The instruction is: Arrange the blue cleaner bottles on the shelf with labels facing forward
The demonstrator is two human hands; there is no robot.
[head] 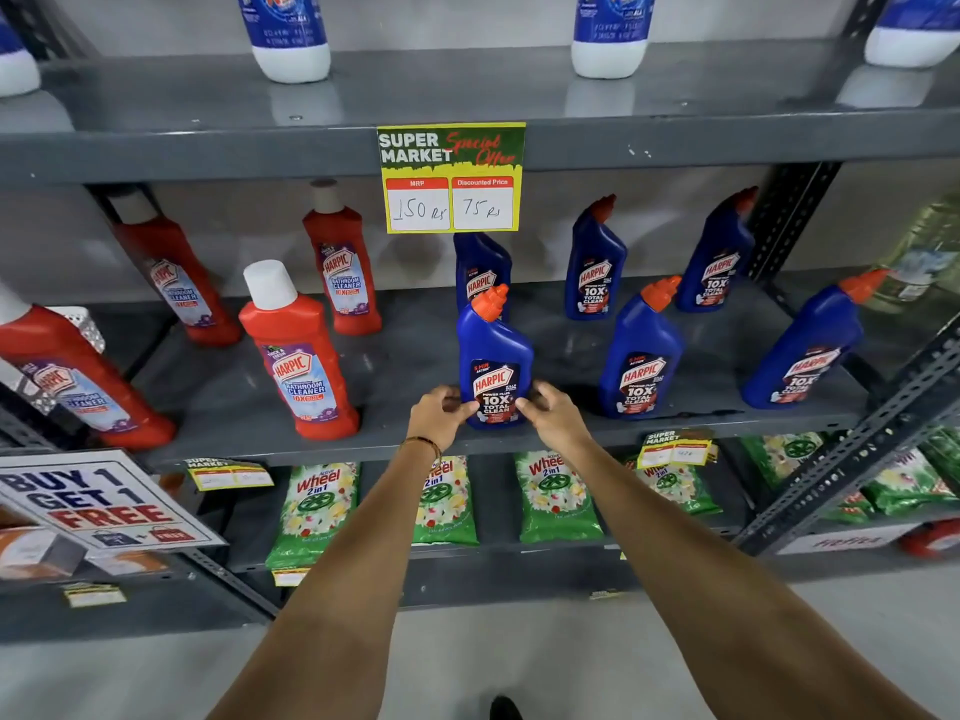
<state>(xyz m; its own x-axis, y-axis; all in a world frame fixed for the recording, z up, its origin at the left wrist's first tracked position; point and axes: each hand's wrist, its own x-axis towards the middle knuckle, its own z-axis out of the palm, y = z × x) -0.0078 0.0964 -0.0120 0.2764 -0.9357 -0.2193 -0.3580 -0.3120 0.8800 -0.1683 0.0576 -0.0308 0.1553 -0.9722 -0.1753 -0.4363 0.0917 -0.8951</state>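
Standing at the near edge of the grey metal shelf (249,407), the blue plastic cleaner bottle with an orange cap (494,363) faced us; we grasped its base with our left hand (439,415) and right hand (553,415).

A supermarket: price card (451,178) on stocked metal shelving (208,153).
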